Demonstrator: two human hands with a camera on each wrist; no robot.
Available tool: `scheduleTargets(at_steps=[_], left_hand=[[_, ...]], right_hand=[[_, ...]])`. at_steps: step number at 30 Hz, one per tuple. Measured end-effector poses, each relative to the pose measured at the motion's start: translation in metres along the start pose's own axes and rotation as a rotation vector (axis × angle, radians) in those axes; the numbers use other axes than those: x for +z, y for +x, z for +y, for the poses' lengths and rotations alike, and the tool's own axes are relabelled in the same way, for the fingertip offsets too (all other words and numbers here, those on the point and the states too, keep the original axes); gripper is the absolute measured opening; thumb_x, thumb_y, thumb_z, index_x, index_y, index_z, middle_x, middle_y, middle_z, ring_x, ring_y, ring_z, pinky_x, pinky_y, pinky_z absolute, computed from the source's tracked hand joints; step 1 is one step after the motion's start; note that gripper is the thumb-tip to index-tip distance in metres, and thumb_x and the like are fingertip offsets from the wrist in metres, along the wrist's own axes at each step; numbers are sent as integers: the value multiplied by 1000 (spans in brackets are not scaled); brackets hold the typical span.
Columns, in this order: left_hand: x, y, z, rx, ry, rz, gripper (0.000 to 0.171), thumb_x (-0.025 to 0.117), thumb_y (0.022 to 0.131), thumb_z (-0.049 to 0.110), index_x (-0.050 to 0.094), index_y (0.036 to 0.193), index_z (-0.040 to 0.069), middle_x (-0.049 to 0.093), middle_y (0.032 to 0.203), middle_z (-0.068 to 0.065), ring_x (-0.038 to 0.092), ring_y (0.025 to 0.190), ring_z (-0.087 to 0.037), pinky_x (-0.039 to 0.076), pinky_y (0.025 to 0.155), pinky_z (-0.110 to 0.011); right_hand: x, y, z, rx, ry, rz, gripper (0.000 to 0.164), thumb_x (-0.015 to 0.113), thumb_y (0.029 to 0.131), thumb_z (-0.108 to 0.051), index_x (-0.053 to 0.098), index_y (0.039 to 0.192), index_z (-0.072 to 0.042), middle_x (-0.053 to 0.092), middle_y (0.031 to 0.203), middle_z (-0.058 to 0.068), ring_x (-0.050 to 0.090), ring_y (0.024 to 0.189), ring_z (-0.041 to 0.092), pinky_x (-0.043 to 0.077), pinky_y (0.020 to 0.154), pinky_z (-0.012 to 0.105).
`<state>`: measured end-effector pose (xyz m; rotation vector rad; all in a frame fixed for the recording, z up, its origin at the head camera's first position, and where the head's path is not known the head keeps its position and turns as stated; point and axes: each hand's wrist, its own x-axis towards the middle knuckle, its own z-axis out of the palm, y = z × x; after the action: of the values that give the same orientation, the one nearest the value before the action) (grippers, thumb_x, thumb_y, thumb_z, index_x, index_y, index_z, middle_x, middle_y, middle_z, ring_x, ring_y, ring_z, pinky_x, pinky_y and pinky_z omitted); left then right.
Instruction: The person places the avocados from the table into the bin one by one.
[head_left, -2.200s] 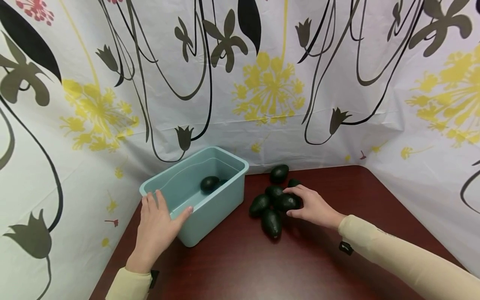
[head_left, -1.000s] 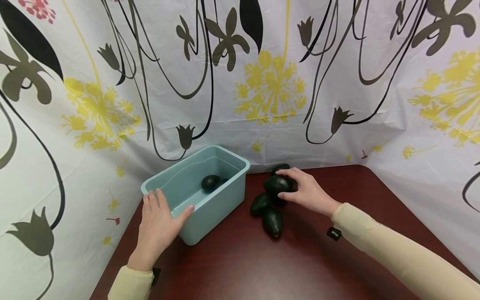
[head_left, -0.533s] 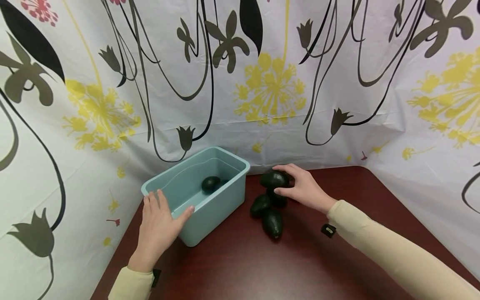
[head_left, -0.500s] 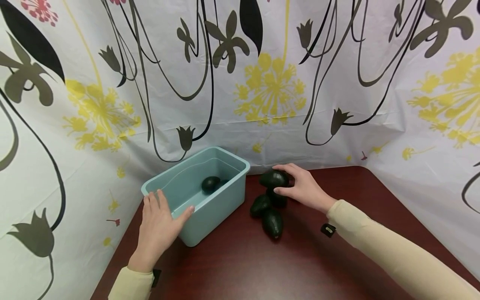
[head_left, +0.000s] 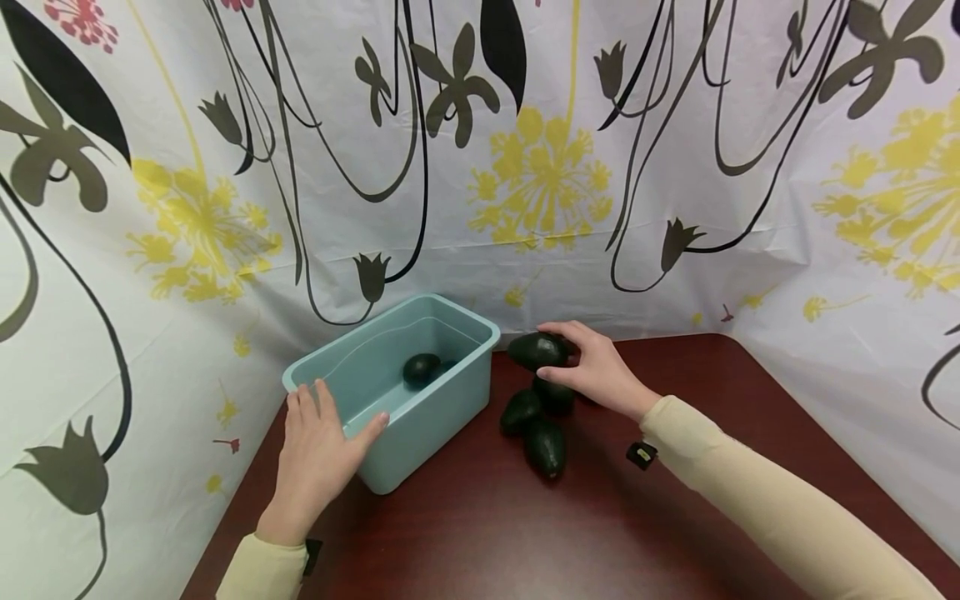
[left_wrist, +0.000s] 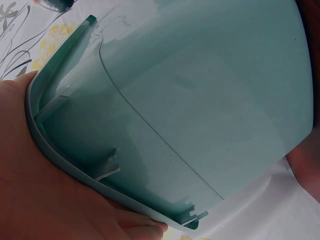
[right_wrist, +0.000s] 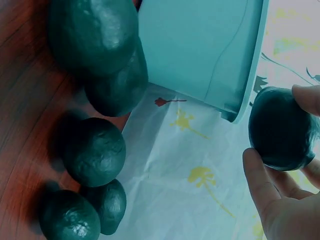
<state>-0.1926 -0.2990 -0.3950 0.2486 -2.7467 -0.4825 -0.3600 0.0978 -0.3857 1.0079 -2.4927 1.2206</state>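
In the head view, my right hand (head_left: 596,367) pinches a dark green avocado (head_left: 536,351) between thumb and fingers, raised above the other avocados. The right wrist view shows this avocado (right_wrist: 280,130) up off the table, level with the bin's rim. Below it on the table lie more avocados, among them a front one (head_left: 545,447) and one at the left (head_left: 517,411). My left hand (head_left: 315,454) rests at the near left corner of a light blue plastic bin (head_left: 420,433), fingers extended over the rim and thumb spread. Inside the bin lies an avocado (head_left: 422,369) with another partly hidden behind it.
The dark red-brown table (head_left: 480,533) carries the bin on its left side and the avocados just right of it. A white cloth with printed flowers (head_left: 540,183) hangs close behind and along both sides.
My right hand has picked up an avocado from the group and moved it up and left, toward the bin. The left hand has stayed at the bin's corner.
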Motion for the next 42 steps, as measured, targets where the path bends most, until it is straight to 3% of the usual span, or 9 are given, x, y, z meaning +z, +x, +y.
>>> scheduleTargets(at_steps=[11, 19, 28, 37, 42], left_hand=[[1, 0, -1, -1, 3, 0, 127, 42, 84, 87, 6, 156, -11, 7, 158, -39, 10, 144, -58, 32, 100, -74], [1, 0, -2, 10, -9, -4, 126, 42, 85, 86, 6, 156, -12, 6, 158, -40, 6, 145, -57, 25, 107, -71], [0, -1, 1, 12, -8, -7, 125, 42, 85, 85, 6, 156, -11, 6, 158, -39, 6, 145, -57, 27, 105, -72], [-1, 0, 1, 14, 2, -4, 125, 41, 85, 86, 7, 156, -11, 7, 158, -40, 7, 145, -57, 28, 104, -72], [-1, -1, 1, 6, 2, -10, 126, 41, 85, 86, 5, 156, -11, 6, 158, -39, 7, 145, -57, 29, 103, -73]], right_hand=[[6, 12, -12, 3, 59, -2, 63, 80, 85, -46, 52, 142, -41, 54, 131, -12, 57, 113, 13, 54, 92, 38], [15, 21, -14, 6, 78, -17, 62, 78, 86, -48, 51, 141, -45, 52, 135, -14, 55, 112, 11, 54, 89, 35], [22, 27, -14, -8, 91, -36, 61, 77, 87, -49, 51, 142, -45, 52, 137, -14, 54, 114, 14, 52, 92, 43], [27, 33, -12, 8, 99, -55, 61, 77, 86, -50, 50, 141, -47, 52, 136, -15, 56, 114, 11, 51, 92, 41], [29, 36, -15, 12, 126, -66, 60, 78, 87, -47, 50, 141, -47, 51, 136, -14, 53, 117, 13, 50, 96, 49]])
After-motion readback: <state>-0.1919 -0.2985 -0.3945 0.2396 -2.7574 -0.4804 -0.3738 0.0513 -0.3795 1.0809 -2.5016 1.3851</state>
